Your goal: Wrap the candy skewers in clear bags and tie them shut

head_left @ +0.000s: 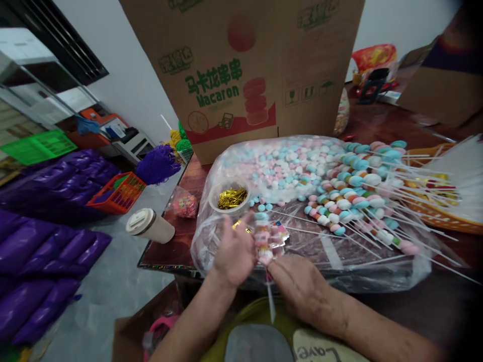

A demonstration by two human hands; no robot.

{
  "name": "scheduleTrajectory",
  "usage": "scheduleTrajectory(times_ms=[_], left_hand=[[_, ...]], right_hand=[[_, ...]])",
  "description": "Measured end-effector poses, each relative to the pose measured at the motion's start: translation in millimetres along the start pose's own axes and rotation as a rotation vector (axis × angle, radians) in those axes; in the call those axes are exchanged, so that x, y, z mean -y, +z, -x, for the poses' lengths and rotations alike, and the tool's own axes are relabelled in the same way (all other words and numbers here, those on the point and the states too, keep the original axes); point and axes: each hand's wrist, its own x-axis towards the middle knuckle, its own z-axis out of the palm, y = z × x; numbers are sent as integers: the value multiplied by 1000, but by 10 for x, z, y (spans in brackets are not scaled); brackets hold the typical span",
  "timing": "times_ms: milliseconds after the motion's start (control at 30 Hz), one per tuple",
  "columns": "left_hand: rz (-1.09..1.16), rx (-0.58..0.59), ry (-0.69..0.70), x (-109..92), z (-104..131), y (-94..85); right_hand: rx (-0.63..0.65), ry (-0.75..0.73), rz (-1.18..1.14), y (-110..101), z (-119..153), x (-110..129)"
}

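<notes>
A skewer of pastel candies (263, 235) stands near the table's front edge, in what looks like a clear printed wrapper. My right hand (302, 279) is closed around the skewer's lower end, where a bit of pink shows and the white stick (271, 301) points down towards my lap. Just left of the candies, my left hand (234, 252) is blurred, its fingers apart and pointing up, with nothing seen in it. Shiny printed wrappers (279, 232) lie behind the skewer. A round plastic tub (214, 197) of gold twist ties (231, 198) sits beyond my left hand.
Loose pastel candies (290, 163) lie on plastic sheeting, with many loaded skewers (350, 196) piled to the right. An orange basket (433, 216) holds white sticks. A large carton (241, 75) stands behind. A lidded cup (151, 225) is at the left table edge.
</notes>
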Motion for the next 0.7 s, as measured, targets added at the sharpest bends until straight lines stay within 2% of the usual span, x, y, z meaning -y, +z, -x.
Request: scheduleTrajectory(times_ms=[67, 100, 133, 167, 200, 267, 367, 400, 467, 533, 567, 700], left_hand=[[-45, 58, 69, -111, 50, -95], [-130, 116, 49, -122, 64, -131], [-238, 187, -32, -99, 68, -152], [-292, 214, -67, -49, 63, -154], [-349, 222, -80, 20, 50, -138], [-417, 174, -16, 172, 18, -63], [-302, -14, 65, 326, -3, 82], [-239, -59, 49, 351, 1, 121], [-141, -48, -72, 381, 18, 171], [-94, 27, -178, 406, 33, 187], [-102, 46, -175, 421, 34, 187], [-208, -3, 57, 472, -30, 155]], right_hand=[[-65, 184, -27, 37, 28, -7], [-111, 284, -35, 42, 26, -5], [-141, 360, -53, 45, 19, 5], [-133, 382, -90, 50, 8, 25], [-89, 342, -123, 63, -3, 53], [-23, 254, -134, 116, -18, 110], [-63, 281, -91, 216, -23, 144], [-90, 295, -90, 240, -22, 140], [-114, 315, -130, 264, -24, 124], [-129, 386, -211, 266, -31, 115], [-126, 452, -281, 265, -35, 117], [17, 789, -701, 271, -30, 137]])
